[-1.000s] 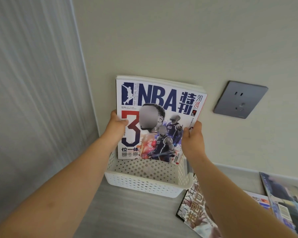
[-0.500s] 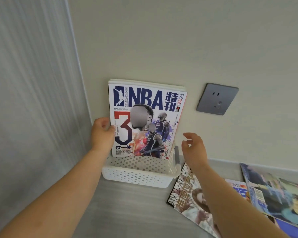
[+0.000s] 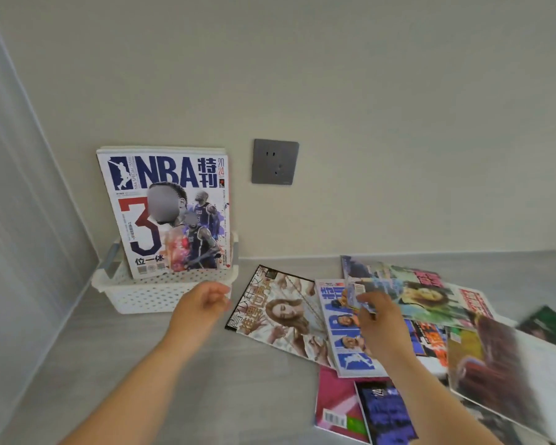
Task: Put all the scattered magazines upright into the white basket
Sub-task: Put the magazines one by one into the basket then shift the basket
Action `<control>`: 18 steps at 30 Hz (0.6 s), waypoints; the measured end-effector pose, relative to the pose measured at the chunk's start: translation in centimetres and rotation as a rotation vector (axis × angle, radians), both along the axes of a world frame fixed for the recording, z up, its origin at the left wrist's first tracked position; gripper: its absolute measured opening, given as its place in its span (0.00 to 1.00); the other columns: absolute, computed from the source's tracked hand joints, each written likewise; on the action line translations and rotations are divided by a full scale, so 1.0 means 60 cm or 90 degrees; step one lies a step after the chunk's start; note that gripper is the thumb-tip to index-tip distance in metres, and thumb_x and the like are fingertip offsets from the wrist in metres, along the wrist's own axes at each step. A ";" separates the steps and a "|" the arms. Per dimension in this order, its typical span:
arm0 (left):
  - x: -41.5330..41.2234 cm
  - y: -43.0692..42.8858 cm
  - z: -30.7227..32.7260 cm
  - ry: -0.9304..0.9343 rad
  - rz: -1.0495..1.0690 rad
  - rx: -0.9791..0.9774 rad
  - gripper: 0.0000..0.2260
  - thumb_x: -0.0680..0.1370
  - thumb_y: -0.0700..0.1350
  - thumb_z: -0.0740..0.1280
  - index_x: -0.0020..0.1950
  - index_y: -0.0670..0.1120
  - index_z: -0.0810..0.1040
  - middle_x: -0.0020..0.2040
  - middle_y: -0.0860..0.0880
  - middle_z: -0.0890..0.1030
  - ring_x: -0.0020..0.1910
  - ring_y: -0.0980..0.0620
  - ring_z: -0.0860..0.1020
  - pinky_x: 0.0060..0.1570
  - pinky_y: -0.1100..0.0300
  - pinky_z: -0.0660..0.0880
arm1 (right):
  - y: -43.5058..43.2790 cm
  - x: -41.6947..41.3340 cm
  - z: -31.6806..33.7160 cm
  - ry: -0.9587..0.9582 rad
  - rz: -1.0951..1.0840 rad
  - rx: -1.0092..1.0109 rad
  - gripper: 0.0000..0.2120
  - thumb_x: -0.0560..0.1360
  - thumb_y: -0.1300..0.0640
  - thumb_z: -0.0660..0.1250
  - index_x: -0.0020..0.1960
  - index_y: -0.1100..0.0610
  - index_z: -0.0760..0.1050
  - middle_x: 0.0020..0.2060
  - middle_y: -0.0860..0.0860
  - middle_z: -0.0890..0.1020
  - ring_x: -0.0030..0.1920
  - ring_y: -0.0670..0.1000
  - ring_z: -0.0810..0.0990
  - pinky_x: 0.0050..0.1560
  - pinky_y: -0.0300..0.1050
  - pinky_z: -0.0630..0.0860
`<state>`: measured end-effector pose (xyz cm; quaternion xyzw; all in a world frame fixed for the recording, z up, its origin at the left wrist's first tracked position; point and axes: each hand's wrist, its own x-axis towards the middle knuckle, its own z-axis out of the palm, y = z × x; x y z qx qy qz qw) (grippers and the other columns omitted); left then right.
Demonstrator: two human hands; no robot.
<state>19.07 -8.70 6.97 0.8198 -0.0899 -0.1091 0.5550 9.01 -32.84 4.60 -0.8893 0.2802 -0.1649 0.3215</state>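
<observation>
An NBA magazine [image 3: 167,213] stands upright in the white perforated basket [image 3: 142,297], leaning against the wall. My left hand [image 3: 199,305] hovers by the basket's front right corner, fingers curled in, holding nothing. Several magazines lie scattered flat to the right: one with a woman on the cover [image 3: 280,313], a blue NBA one [image 3: 344,342], and a green-toned one [image 3: 414,293] on top. My right hand [image 3: 379,322] reaches over the blue one and pinches the raised left corner of the green-toned magazine.
More magazines overlap at lower right, among them a pink one [image 3: 334,403], a purple one [image 3: 385,412] and a large blurred one [image 3: 495,374]. A grey wall socket [image 3: 275,162] sits right of the basket. A pale curtain [image 3: 20,220] hangs at the left.
Both hands have let go of the upright NBA magazine. The view swung right; my right hand moved onto the scattered pile and my left hand dropped in front of the basket.
</observation>
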 end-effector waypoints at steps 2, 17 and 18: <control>-0.033 -0.033 -0.025 0.043 -0.036 0.041 0.15 0.74 0.34 0.63 0.36 0.54 0.71 0.38 0.48 0.78 0.46 0.47 0.76 0.40 0.60 0.69 | -0.049 -0.035 -0.022 0.067 -0.033 -0.025 0.14 0.76 0.64 0.57 0.59 0.61 0.74 0.61 0.58 0.75 0.60 0.58 0.72 0.55 0.47 0.70; -0.112 -0.315 -0.122 0.133 -0.016 0.292 0.12 0.76 0.44 0.60 0.58 0.45 0.71 0.61 0.46 0.77 0.61 0.46 0.75 0.60 0.54 0.69 | -0.180 -0.131 -0.155 0.385 0.143 -0.250 0.34 0.78 0.46 0.35 0.52 0.53 0.79 0.50 0.54 0.85 0.50 0.55 0.84 0.57 0.47 0.60; -0.110 -0.326 -0.118 0.142 -0.008 0.322 0.13 0.76 0.46 0.60 0.60 0.45 0.70 0.62 0.46 0.77 0.62 0.45 0.74 0.62 0.53 0.67 | -0.181 -0.131 -0.157 0.393 0.149 -0.248 0.33 0.78 0.46 0.35 0.54 0.52 0.78 0.51 0.54 0.84 0.51 0.55 0.83 0.57 0.48 0.60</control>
